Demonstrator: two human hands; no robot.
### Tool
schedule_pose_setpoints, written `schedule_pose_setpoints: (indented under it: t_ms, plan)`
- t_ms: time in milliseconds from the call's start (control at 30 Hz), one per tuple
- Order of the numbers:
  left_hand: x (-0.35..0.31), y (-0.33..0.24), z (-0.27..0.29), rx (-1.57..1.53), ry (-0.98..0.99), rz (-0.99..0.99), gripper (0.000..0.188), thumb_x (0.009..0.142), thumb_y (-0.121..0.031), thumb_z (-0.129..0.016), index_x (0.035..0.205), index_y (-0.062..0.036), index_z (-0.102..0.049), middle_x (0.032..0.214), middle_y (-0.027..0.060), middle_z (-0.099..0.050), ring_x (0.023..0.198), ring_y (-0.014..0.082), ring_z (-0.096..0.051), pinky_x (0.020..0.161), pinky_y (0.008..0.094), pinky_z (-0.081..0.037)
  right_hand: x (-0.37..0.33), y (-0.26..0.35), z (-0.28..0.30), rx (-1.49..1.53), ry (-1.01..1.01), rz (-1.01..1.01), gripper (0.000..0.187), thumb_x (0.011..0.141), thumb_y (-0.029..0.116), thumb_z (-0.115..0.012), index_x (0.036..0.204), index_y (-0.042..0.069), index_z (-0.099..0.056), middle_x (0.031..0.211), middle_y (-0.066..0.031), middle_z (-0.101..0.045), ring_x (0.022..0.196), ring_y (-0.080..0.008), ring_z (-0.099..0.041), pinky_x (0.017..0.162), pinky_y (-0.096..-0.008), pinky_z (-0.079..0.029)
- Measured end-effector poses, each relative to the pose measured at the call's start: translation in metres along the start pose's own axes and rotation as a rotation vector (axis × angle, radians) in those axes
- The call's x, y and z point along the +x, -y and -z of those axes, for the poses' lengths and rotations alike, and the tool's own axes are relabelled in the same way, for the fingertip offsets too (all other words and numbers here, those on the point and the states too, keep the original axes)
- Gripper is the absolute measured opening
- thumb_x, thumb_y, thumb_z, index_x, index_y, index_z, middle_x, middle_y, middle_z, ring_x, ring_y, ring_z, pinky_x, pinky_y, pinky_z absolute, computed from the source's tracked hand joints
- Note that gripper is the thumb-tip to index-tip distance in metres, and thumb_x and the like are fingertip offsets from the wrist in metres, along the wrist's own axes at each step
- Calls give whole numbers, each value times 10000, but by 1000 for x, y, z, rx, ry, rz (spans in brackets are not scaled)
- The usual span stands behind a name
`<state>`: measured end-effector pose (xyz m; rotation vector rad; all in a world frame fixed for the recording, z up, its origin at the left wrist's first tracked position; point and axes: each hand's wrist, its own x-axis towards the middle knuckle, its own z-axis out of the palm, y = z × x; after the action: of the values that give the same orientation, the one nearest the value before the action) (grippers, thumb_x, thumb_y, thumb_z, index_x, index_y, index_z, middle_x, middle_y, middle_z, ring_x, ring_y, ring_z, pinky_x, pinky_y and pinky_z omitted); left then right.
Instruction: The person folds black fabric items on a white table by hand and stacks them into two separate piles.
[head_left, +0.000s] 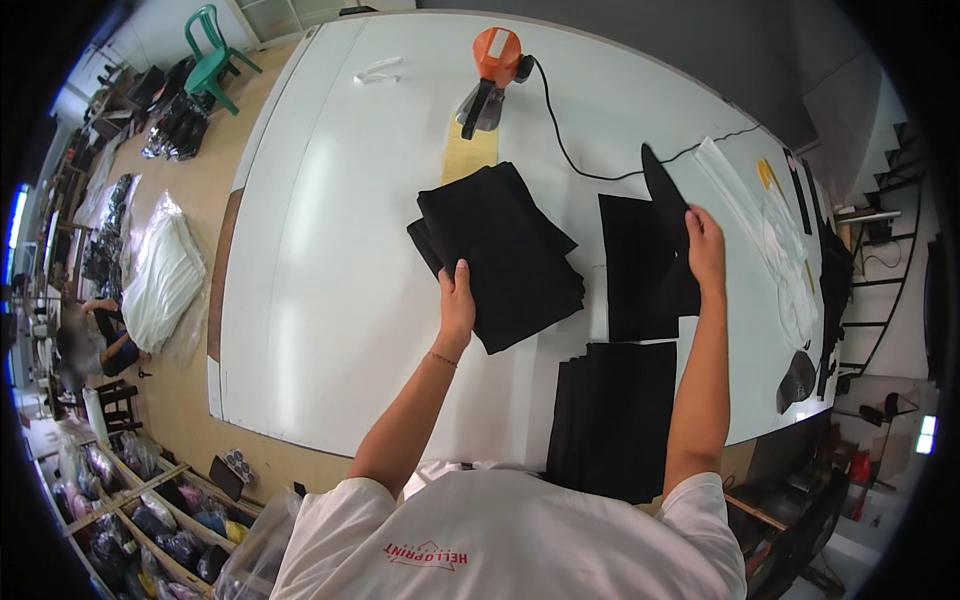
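My left hand (457,300) grips the near-left edge of a thick stack of black cloth pieces (510,255), thumb on top and the other fingers hidden underneath. The stack's layers are uneven at the corners. To the right, my right hand (706,248) is closed on the edge of a black cloth piece (661,185), which stands up on edge and curves. Below that piece, more black cloth (632,275) lies flat on the white table (330,250). Another black cloth pile (615,420) lies close to my body, partly over the table's near edge.
An orange-topped electric cloth cutter (496,60) stands at the far side, its black cord (562,140) curving right. A yellowish strip (470,150) runs below it. Clear plastic (785,275) and dark cloth (838,280) lie at the right. A person (100,345) sits at far left.
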<state>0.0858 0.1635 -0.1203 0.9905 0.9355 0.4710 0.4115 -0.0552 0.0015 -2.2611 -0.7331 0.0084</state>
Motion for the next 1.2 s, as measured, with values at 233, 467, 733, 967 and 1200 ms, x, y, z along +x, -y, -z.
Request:
schedule_pose_setpoints:
  t_ms: [233,467,733,967,1200]
  plan:
    - [-5,-3,-3,57,-27,-143,850,1017,-599,-345,1568,-82,44,1614,217,-102,1489,337,-179,1200,408,-203,-73,199,-88,-270,258,324,248,976,208,-529,1138,62,-646,1038,-147,-645,956,-366,-632,803,-471,-509]
    - [2,-4,5,106,20,-265,770,1029,-474,-359,1572,-68,7,1613,182,-119,1473,315,-201,1200,390,-204,-159,184,-180,-28,510,312,324,972,204,-542,1276,97,-573,1027,-128,-668,900,-308,-685,744,-434,-554]
    - [14,-21,-18,291,-113,-217,970,883,-279,-722,1543,4,-70,1494,275,-281,1396,371,-318,1158,426,-299,-84,-16,-117,-489,52,-101,325,925,252,-626,1132,4,-604,1001,-179,-674,961,-344,-666,826,-441,-535]
    - [8,-27,-3,111,14,-210,942,882,-135,-698,1536,-13,-31,1461,257,-331,1339,345,-403,1101,405,-406,-90,-73,-131,-546,264,-203,422,918,225,-580,1231,-55,-542,1165,-275,-623,1089,-411,-619,968,-440,-502]
    - [-12,-22,11,150,113,-173,966,891,-162,-702,1540,-26,0,1446,270,-354,1314,356,-433,1086,405,-427,-17,-94,-43,35,277,19,545,971,265,-509,1379,-93,-462,1255,-292,-614,1200,-375,-595,1032,-433,-443]
